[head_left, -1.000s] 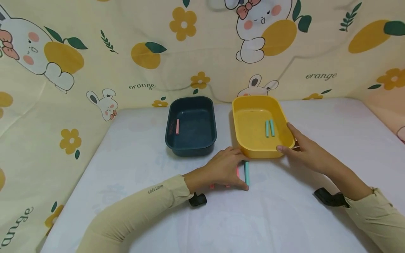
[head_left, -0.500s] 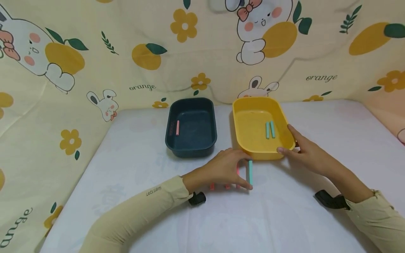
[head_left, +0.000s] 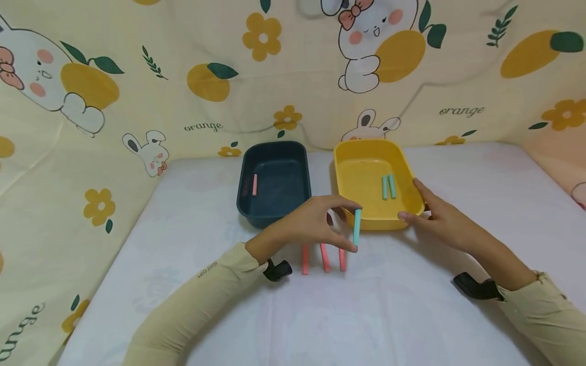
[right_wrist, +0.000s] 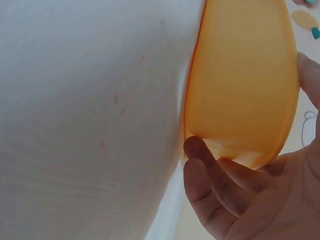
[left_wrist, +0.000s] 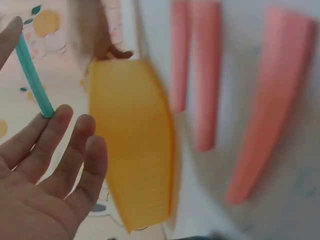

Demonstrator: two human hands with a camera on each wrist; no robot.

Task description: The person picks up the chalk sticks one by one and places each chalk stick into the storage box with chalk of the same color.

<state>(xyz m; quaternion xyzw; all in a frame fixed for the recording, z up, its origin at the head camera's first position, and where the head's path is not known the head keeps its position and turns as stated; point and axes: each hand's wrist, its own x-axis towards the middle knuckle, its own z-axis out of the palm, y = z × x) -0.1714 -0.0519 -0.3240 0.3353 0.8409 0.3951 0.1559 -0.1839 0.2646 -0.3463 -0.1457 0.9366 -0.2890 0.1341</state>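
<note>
My left hand (head_left: 311,221) pinches a teal chalk stick (head_left: 357,227) endwise between thumb and fingertips, raised beside the front left corner of a yellow tray (head_left: 375,223). In the left wrist view the teal chalk stick (left_wrist: 34,77) spans the gap from thumb to fingers. My right hand (head_left: 441,218) holds the tray's front right corner, its thumb at the rim and fingers along the wall, as the right wrist view also shows. Two teal chalk sticks (head_left: 388,186) lie inside this tray. Below my left hand, three pink chalk sticks (head_left: 324,259) lie on the table, their upper parts partly hidden.
A dark blue tray (head_left: 286,175) stands left of the yellow one, with a pink chalk stick (head_left: 255,185) in it. Both trays rest on a white-covered table (head_left: 320,320). A patterned cloth (head_left: 256,91) hangs behind and along the left side.
My left hand has lifted the teal chalk stick from the table, up and toward the yellow tray, uncovering the pink chalk sticks. My right hand stays at the tray's corner.
</note>
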